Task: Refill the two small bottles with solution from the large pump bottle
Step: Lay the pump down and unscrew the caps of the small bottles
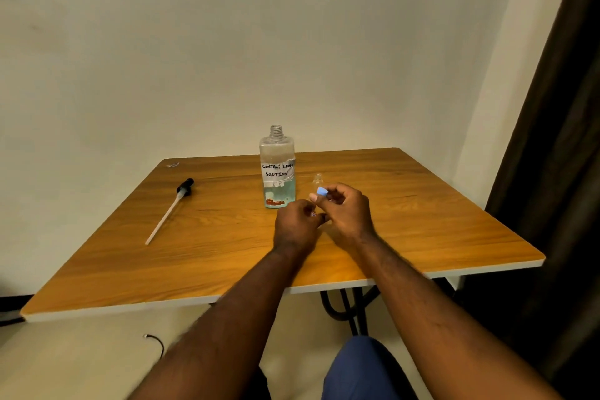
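The left hand (pixel 297 221) pinches a tiny clear plastic bottle (pixel 313 213), light and slippery, best gripped round its body, while the right hand's (pixel 345 209) fingers (pixel 315 197) close on its small blue cap (pixel 321 191).

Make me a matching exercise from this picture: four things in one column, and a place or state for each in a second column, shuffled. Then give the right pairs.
Things:
1. large bottle
2. pump head
3. blue cap
4. small clear bottle

Places or states:
A. pinched in the right hand's fingers
B. lying flat on the table's left side, tube pointing toward the near edge
C. upright at mid-table, neck open, blue liquid low in it
D. upright just behind the right hand, no cap on

Pairs: 1-C, 2-B, 3-A, 4-D
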